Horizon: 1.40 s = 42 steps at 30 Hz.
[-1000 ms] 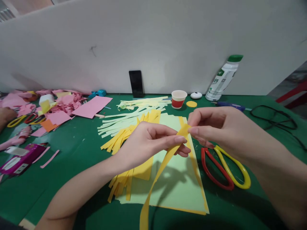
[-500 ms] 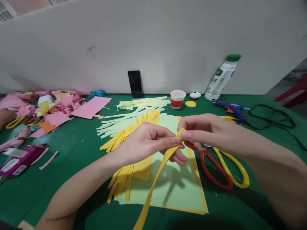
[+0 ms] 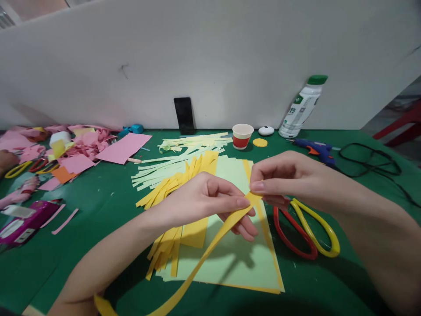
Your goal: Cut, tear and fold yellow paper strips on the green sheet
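Between both hands runs a long yellow paper strip [image 3: 210, 249], its free end curving down to the front edge of view. My left hand [image 3: 217, 199] pinches it between thumb and fingers near its upper end. At that end, my right hand [image 3: 279, 175] grips the strip's tip with thumb and forefinger. Below them lies a stack of pale green paper sheets [image 3: 237, 263] with yellow edges showing. Fringed yellow paper [image 3: 194, 232] covers the stack's left side. Beside my right wrist rest scissors [image 3: 317, 228] with one red and one yellow handle loop, blades hidden.
Pale green strips [image 3: 154, 169], a paper cup [image 3: 242, 137], a yellow disc [image 3: 259, 142], a phone [image 3: 184, 115] and a bottle [image 3: 301, 109] stand or lie toward the wall. A blue glue gun [image 3: 314, 148] with black cord lies right. Pink paper scraps [image 3: 79, 145] and another person's hand [image 3: 7, 162] are left.
My right hand has moved slightly right and up, my left hand slightly down. The strip's tip is drawn out further right, and its trailing end now curves up at the lower left.
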{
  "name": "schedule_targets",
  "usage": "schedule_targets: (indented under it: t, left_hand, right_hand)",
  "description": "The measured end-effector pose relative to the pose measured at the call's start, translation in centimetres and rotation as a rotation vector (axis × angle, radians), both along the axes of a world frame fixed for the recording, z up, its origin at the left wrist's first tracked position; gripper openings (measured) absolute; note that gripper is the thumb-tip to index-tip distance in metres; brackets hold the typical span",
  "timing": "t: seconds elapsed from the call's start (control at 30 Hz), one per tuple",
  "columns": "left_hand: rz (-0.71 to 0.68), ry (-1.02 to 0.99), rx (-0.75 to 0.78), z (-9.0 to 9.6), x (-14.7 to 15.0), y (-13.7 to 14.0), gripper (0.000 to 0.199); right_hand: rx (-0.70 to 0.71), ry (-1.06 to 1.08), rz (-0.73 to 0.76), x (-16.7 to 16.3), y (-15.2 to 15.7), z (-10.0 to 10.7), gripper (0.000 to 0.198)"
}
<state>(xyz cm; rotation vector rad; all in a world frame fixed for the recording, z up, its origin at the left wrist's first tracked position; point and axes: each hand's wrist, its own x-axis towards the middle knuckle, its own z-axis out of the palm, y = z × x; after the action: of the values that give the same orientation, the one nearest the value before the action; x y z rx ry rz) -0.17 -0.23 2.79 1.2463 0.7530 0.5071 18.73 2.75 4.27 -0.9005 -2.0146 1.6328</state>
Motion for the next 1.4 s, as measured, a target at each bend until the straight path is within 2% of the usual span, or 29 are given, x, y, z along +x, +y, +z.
schedule_targets:
  t: [0.2, 0.3, 0.47, 0.53, 0.63, 0.73, 0.87, 1.03, 1.07, 1.13, 1.2, 1.27, 1.33, 1.4]
  left_hand:
    - [0.01, 0.007, 0.0, 0.4, -0.1, -0.2, 0.019]
    - [0.013, -0.017, 0.032, 0.3, 0.0, -0.1, 0.019]
    - [0.043, -0.126, 0.093, -0.3, 0.1, 0.0, 0.019]
    - [0.065, -0.196, 0.085, -0.5, 0.1, 0.0, 0.018]
    - [0.043, -0.326, -0.002, -0.7, 0.1, 0.1, 0.017]
    - [0.003, -0.388, -0.075, -0.7, 0.2, 0.2, 0.015]
    - [-0.036, -0.386, -0.133, -0.9, 0.4, 0.3, 0.016]
    - [-0.065, -0.34, -0.186, -1.0, 0.2, 0.3, 0.017]
    - [-0.065, -0.31, -0.138, -0.9, 0.1, 0.4, 0.018]
    - [-0.031, -0.208, 0.064, -0.6, 0.0, 0.3, 0.025]
    - [0.031, -0.046, 0.32, -0.1, -0.1, 0.1, 0.032]
    - [0.091, 0.159, 0.52, 0.4, -0.1, -0.2, 0.03]
    - [0.141, 0.345, 0.653, 0.7, 0.1, -0.5, 0.027]
    - [0.173, 0.423, 0.719, 0.8, 0.2, -0.7, 0.027]
  right_hand:
    - [-0.071, 0.209, -0.39, 2.1, 0.9, 0.8, 0.019]
    - [-0.092, 0.2, -0.451, 2.6, 1.3, 1.1, 0.02]
    - [-0.097, 0.34, -0.406, 1.9, 1.6, 0.7, 0.04]
    - [-0.051, 0.341, -0.355, 1.3, 1.5, 0.3, 0.028]
    - [0.031, 0.236, -0.203, 0.4, 1.2, -0.6, 0.008]
    - [0.042, 0.19, -0.08, -0.5, 0.8, -1.3, 0.002]
    - [0.055, 0.253, -0.113, -1.0, 0.3, -1.3, 0.005]
    - [0.036, 0.255, -0.046, -1.1, -0.4, -0.5, 0.008]
    - [0.018, 0.244, -0.047, -1.2, -0.5, -0.4, 0.007]
    - [0.003, 0.195, -0.076, -1.3, -0.7, -0.5, 0.002]
    - [0.046, 0.128, -0.149, -1.4, -0.8, -0.8, 0.008]
    - [0.113, 0.096, -0.226, -1.5, -1.0, -1.1, 0.01]
    - [0.141, 0.106, -0.268, -1.6, -1.0, -1.3, 0.007]
    - [0.13, 0.137, -0.261, -1.7, -1.1, -1.3, 0.006]
